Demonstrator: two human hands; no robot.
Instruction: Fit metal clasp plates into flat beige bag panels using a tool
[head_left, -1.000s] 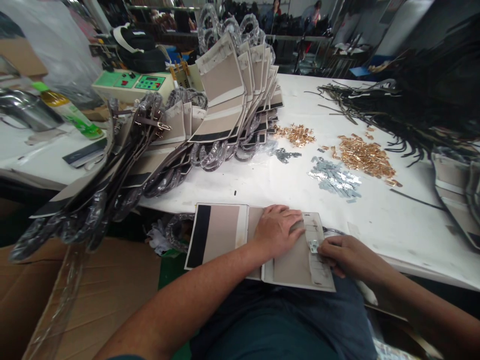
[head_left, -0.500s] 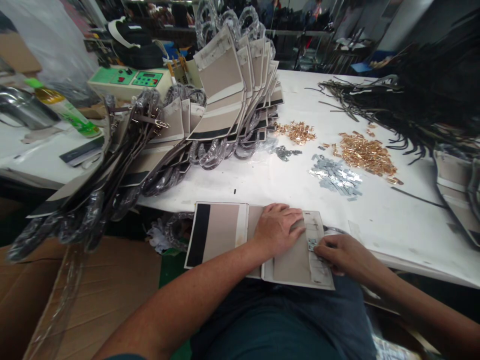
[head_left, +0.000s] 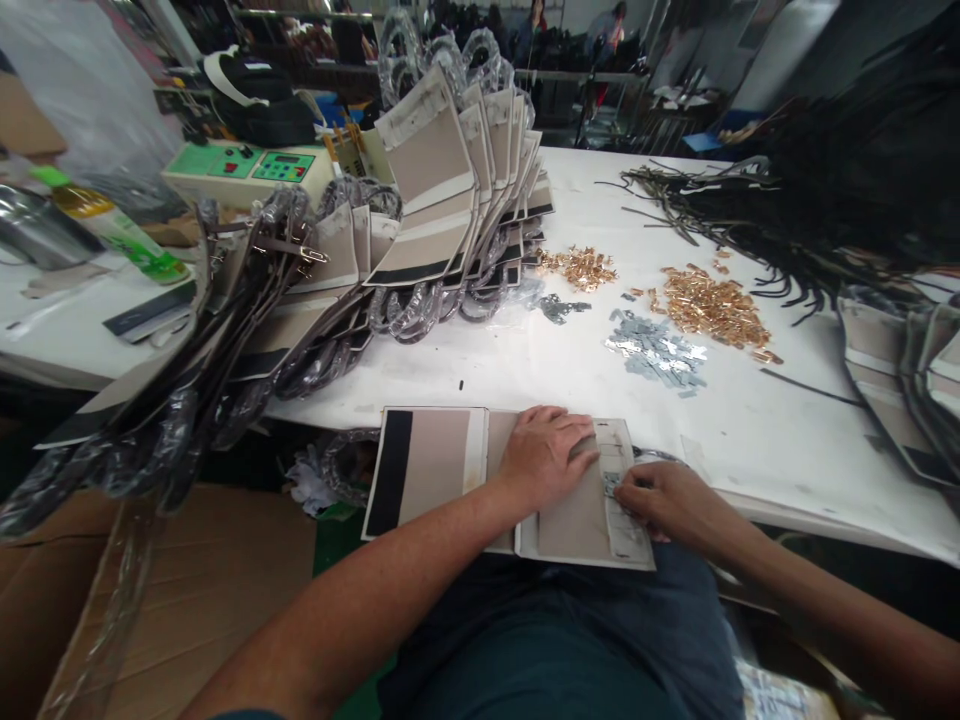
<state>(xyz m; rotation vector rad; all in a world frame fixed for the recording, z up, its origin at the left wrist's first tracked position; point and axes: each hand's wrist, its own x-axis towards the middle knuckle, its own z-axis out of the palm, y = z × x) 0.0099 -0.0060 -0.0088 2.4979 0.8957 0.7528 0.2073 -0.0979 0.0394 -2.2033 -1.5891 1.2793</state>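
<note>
A beige bag panel with a black strip and white bands lies open across the table's front edge and my lap. My left hand rests flat on its middle, fingers stretched out. At the panel's right end is a white strip with dark marks and a small silver metal plate on it. My right hand is closed in a pinch at the right edge of this plate; the fingertips partly cover it. Part of a plastic-wrapped handle shows behind the right hand.
Stacked bag panels with wrapped handles stand at the left. Beyond my hands lie silver plates, gold-coloured metal pieces and black straps. More panels are at the right. A bottle and a control box stand far left.
The view has shifted slightly, so the table things sit a little farther left. Both hands stay at the same places on the panel, the right still pinching at the small plate.
</note>
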